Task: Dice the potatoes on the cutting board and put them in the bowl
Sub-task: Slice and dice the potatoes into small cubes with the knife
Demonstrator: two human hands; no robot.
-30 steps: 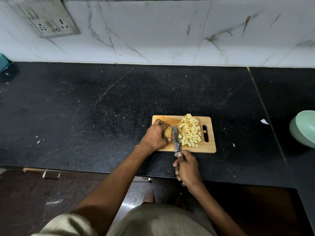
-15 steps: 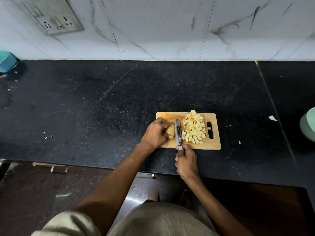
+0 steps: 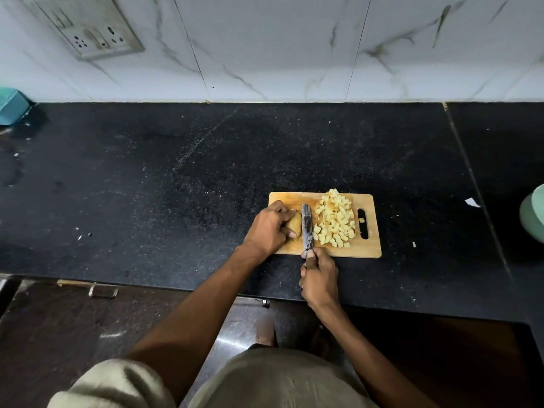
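Since the earlier frames, both hands are sitting higher and further right in the head view, and the bowl (image 3: 533, 217) is sliding almost out at the right edge, only its pale green rim showing; the hands are keeping their places on the board.

Largest, the black speckled counter (image 3: 176, 178) is running across the whole width below a white marbled tile wall (image 3: 279, 45), which is carrying a switch and socket plate (image 3: 88, 28) at upper left. A teal object (image 3: 10, 106) is peeking in at the left edge of the counter.

The wooden cutting board (image 3: 365, 251) is lying near the counter's front edge, well apart from the bowl, its handle slot at the right end. A heap of diced potato (image 3: 334, 222) is covering the board's right half, left of the slot, with one cube lying right beside the slot.

The left hand (image 3: 269, 228) is curling its fingers over the remaining potato piece (image 3: 295, 225) on the board's left part, gripping it. The right hand (image 3: 319, 278) is wrapping closed around the handle of the knife (image 3: 306, 228), whose blade is pointing away from the person, between the held piece and the heap, touching the piece's right side.

A white scrap (image 3: 472, 202) is lying on the counter between board and bowl.
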